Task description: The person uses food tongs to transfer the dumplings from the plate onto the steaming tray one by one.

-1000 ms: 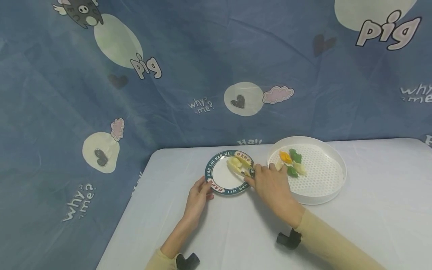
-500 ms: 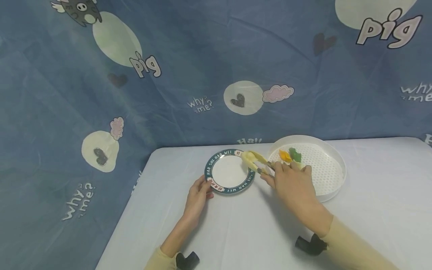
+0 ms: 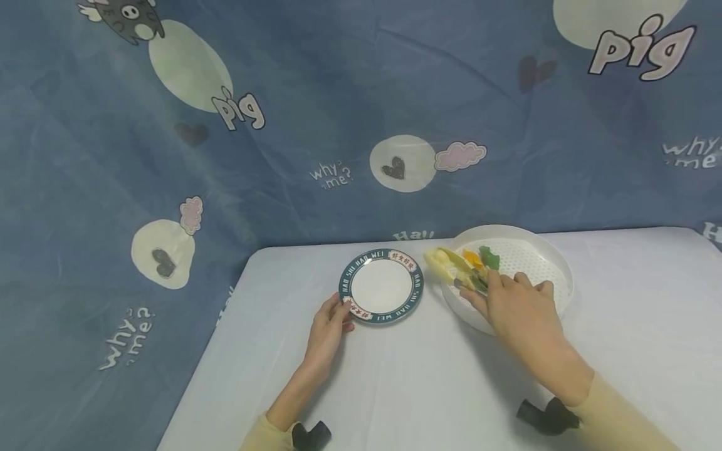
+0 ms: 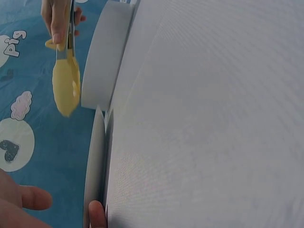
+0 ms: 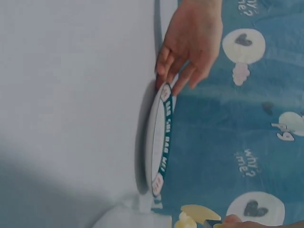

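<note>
My right hand [image 3: 527, 319] grips a pair of tongs [image 4: 65, 83] with yellow tips and metal arms. Between the tips is a small pale yellow piece [image 5: 185, 221]. The tips hover at the left rim of a round white perforated tray [image 3: 544, 266]. Inside it lie an orange piece [image 3: 471, 258] and a green leaf-like piece [image 3: 489, 257]; the hand and tongs cover other pieces. To the left, my left hand [image 3: 324, 332] holds the near-left rim of a white plate [image 3: 380, 286] with a lettered green border; no food shows on it.
Both plate and tray stand on a white-covered table [image 3: 406, 388], near its far edge. A blue printed curtain [image 3: 316, 94] hangs behind and along the left side. Black devices [image 3: 547, 416] are worn at both wrists.
My right hand has moved right with the tongs, carrying the pale piece from over the plate to the tray's left rim. The left hand keeps its hold on the plate.
</note>
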`<control>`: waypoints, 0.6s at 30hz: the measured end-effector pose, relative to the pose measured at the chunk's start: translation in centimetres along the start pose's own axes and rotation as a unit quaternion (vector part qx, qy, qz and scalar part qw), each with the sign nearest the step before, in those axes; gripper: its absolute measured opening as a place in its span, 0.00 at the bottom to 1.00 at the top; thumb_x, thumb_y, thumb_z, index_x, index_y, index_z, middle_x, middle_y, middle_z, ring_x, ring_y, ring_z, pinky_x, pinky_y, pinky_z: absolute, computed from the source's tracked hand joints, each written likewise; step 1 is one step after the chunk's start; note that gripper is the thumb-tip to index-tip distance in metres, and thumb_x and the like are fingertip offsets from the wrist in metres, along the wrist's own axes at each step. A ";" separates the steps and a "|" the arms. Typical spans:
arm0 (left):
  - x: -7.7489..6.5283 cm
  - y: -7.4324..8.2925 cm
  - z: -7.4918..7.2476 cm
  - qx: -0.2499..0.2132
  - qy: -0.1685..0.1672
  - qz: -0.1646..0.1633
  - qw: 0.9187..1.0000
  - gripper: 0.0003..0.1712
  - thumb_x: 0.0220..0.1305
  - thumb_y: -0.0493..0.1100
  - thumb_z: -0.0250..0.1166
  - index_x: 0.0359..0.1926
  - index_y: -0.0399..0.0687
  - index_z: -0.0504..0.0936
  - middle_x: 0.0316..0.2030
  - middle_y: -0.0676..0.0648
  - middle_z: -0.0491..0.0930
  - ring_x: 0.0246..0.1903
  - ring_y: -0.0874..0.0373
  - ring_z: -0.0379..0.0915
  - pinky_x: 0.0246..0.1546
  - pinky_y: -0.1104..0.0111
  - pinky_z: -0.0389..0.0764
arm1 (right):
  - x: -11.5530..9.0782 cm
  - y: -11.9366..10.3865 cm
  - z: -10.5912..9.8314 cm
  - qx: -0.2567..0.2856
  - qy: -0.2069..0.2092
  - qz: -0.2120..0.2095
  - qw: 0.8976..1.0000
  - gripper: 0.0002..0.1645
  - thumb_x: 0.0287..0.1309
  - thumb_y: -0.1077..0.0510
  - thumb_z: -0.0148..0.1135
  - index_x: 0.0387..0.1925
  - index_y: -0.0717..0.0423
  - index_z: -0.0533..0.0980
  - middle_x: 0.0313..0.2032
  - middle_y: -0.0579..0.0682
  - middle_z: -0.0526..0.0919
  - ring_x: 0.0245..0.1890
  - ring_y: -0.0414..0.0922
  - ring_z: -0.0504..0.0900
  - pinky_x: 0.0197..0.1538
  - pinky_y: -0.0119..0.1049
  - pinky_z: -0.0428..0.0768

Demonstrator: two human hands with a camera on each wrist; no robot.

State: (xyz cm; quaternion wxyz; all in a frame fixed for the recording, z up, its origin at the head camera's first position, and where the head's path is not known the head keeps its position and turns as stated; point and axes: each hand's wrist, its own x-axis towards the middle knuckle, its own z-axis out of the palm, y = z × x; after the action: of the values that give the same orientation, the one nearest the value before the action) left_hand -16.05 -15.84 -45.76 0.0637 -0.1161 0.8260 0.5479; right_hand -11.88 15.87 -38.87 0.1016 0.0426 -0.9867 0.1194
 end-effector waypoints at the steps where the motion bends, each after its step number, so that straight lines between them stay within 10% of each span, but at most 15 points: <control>1: 0.0 0.0 0.0 0.000 0.000 -0.001 1.000 0.41 0.83 0.55 0.52 0.84 0.35 0.55 0.70 0.35 0.76 0.57 0.51 0.82 0.73 0.50 0.80 | -0.1 0.2 -0.2 0.000 0.003 0.002 1.000 0.36 0.77 0.32 0.57 0.55 0.62 0.80 0.34 0.57 0.88 0.37 0.56 0.81 0.37 0.53 0.69; 18: -0.1 0.1 0.2 0.011 0.002 0.012 1.000 0.40 0.83 0.53 0.52 0.84 0.35 0.56 0.71 0.34 0.75 0.61 0.47 0.82 0.69 0.54 0.85 | -1.5 6.7 -1.7 -0.016 0.000 0.051 0.999 0.39 0.79 0.33 0.54 0.44 0.69 0.76 0.25 0.65 0.80 0.31 0.62 0.80 0.29 0.52 0.64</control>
State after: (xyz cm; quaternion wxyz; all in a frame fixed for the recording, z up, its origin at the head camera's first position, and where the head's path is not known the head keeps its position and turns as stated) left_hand -16.02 -15.65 -45.75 0.0567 -0.1072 0.8334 0.5392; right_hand -10.86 22.83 -39.09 0.0963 -0.0098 -0.9893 0.1088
